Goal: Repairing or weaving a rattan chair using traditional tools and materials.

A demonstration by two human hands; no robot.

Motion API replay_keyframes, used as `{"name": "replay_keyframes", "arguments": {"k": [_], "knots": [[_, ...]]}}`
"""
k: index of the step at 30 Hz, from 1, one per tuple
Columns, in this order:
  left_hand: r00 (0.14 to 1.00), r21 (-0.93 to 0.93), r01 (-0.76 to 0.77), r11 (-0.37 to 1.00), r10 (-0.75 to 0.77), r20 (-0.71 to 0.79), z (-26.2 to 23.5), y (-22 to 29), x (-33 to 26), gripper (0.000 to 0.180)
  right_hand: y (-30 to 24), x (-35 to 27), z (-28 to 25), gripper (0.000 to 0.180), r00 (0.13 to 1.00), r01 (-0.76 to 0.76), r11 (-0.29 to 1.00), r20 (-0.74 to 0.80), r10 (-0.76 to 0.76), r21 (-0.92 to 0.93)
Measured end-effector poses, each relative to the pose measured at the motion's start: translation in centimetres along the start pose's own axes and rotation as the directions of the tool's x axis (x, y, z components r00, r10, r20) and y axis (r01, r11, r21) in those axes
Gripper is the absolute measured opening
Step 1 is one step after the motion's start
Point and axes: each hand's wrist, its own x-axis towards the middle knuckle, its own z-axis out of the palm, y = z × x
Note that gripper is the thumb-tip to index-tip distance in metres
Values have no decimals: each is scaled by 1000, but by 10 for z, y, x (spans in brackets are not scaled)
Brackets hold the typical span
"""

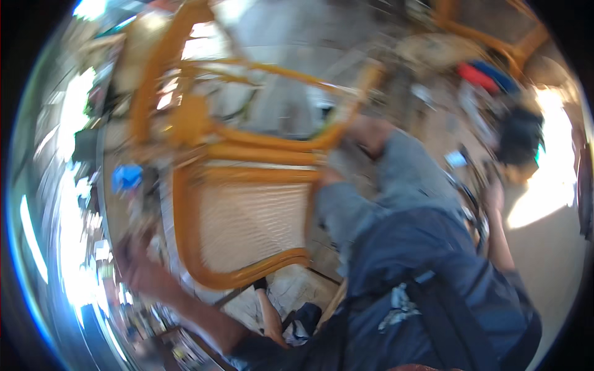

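A wooden chair [207,151] with an orange-yellow frame lies tipped in front of me, close to my bent knees. Its pale woven cane panel [253,219] faces up, and its legs and rails reach toward the far side. My left hand [137,250] is beside the panel's left edge; motion smears its fingers, so I cannot tell whether it touches the frame. Off to my right, my right hand [493,193] is next to a dark, slender object [468,196] with shiny parts. Blur hides its kind and whether the hand grips it.
Another orange-yellow wooden frame [489,40] stands at the far right. Red cloth [477,78] and a dark rounded object [520,136] lie below it. A blue item [127,177] is left of the chair. A bare limb [270,316] shows at the lower middle.
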Motion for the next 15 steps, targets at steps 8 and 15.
{"name": "replay_keyframes", "arguments": {"k": [8,15], "knots": [[804,-855,451,257,-533,264,-6,35,-1,18,45,56,45,31,986,120,986,133,-105,-112],[837,-811,445,380,-497,227,23,36,11,17,46,23,19,44,988,0,995,153,15,-100]]}}
